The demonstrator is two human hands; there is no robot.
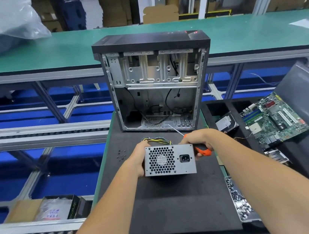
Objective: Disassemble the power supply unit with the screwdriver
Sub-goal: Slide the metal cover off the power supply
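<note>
The grey metal power supply unit (169,160) is held above the black mat, its honeycomb fan grille and power socket facing me. Yellow and black wires (157,141) trail from its far side. My left hand (138,158) grips its left side. My right hand (200,140) is on its top right corner and also holds the orange-handled screwdriver (203,150), whose thin metal shaft points up and left toward the case.
An open, emptied computer case (155,81) stands upright on the black mat (171,203) just beyond the unit. Several loose screws (121,154) lie to the left. A motherboard (273,118) lies at right, and a clear tray of screws (239,200) is at the mat's right edge.
</note>
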